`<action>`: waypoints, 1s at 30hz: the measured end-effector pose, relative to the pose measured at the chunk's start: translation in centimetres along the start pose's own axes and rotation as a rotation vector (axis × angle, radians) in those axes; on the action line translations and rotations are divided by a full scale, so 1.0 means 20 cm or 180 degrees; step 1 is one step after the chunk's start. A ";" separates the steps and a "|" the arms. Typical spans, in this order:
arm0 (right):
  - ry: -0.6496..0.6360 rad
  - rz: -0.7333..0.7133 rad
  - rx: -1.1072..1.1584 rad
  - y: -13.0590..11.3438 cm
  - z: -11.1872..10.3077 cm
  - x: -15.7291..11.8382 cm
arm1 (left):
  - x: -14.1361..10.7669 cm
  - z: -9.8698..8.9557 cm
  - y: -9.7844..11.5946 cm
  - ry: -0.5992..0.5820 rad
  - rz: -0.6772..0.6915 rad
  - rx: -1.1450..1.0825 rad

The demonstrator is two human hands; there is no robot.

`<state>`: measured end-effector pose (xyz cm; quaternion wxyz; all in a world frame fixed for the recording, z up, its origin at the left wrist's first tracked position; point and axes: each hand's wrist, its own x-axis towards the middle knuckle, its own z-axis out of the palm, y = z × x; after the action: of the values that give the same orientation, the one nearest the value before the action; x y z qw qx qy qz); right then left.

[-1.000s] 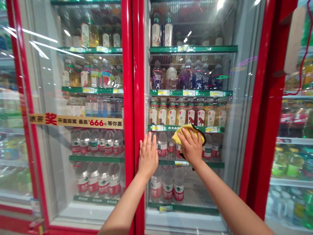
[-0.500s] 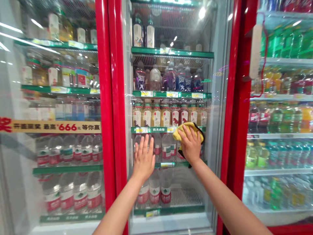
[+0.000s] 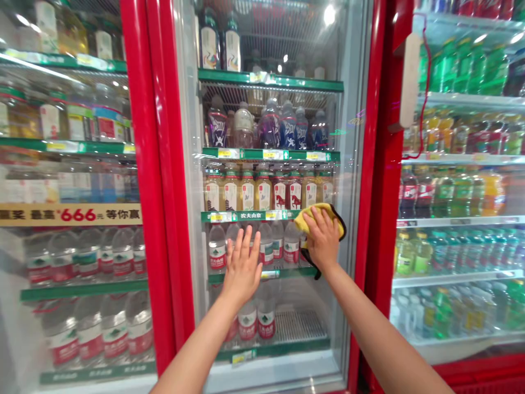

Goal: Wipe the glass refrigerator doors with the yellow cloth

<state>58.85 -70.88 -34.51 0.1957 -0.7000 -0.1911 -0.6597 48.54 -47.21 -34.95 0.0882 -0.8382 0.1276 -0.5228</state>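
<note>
My left hand (image 3: 243,266) is held up with its fingers stretched out, at the glass door (image 3: 303,298) of the middle cooler. Nothing is in it; whether the palm touches the glass I cannot tell. To its right, my right hand (image 3: 323,241) presses a yellow cloth (image 3: 305,219) with black edging against the same pane. One dark-edged corner of the cloth hangs below the palm. Behind the glass, water bottles (image 3: 217,249) with red-and-white labels stand level with my hands. Just above them is a row of tea bottles (image 3: 247,191).
Red frames (image 3: 159,164) border the door. A pale vertical handle-like piece (image 3: 409,82) sticks out at the right, with a red cord (image 3: 424,109) beside it. Another cooler at the left bears a printed strip (image 3: 74,214); shelves of green bottles (image 3: 463,65) stand at the right.
The camera view has shifted right, so the coolers appear farther left. Both hands have moved right relative to the door, bringing the cloth closer to its right frame.
</note>
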 end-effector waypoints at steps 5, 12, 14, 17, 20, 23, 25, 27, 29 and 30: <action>0.0062 0.0043 0.0042 0.04 -0.01 -0.36 | -0.02 0.04 0.07 -0.0124 0.0101 -0.0138; -0.0397 -0.0723 -0.0146 0.16 -0.03 -0.07 | 0.07 0.08 0.19 -0.0231 0.0225 -0.0259; -0.0273 -0.0330 -0.0222 0.26 -0.06 -0.04 | 0.08 0.09 0.22 -0.0275 0.0211 -0.0255; 0.0001 0.0265 -0.0203 0.35 -0.08 -0.18 | 0.06 0.11 0.25 -0.0291 0.0212 -0.0234; 0.0054 0.0287 -0.0165 0.33 -0.07 -0.39 | 0.02 0.13 0.27 -0.0233 0.0280 -0.0208; -0.0241 -0.0191 -0.0148 0.31 -0.06 -0.42 | 0.02 0.15 0.30 -0.0179 0.0400 -0.0210; -0.0343 -0.0360 -0.0136 0.34 -0.07 -0.30 | 0.04 0.16 0.32 -0.0161 0.0421 -0.0232; -0.0290 -0.0281 -0.0131 0.40 -0.10 -0.10 | 0.06 0.17 0.34 -0.0147 0.0424 -0.0266; -0.0187 -0.0035 -0.0132 0.49 -0.13 0.09 | 0.09 0.18 0.37 -0.0141 0.0430 -0.0307; -0.0128 0.0095 -0.0118 0.53 -0.15 0.17 | 0.10 0.19 0.38 -0.0146 0.0422 -0.0327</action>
<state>62.11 -81.36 -31.27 0.1887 -0.7193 -0.1724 -0.6459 51.79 -54.97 -37.10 0.0824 -0.8431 0.2075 -0.4892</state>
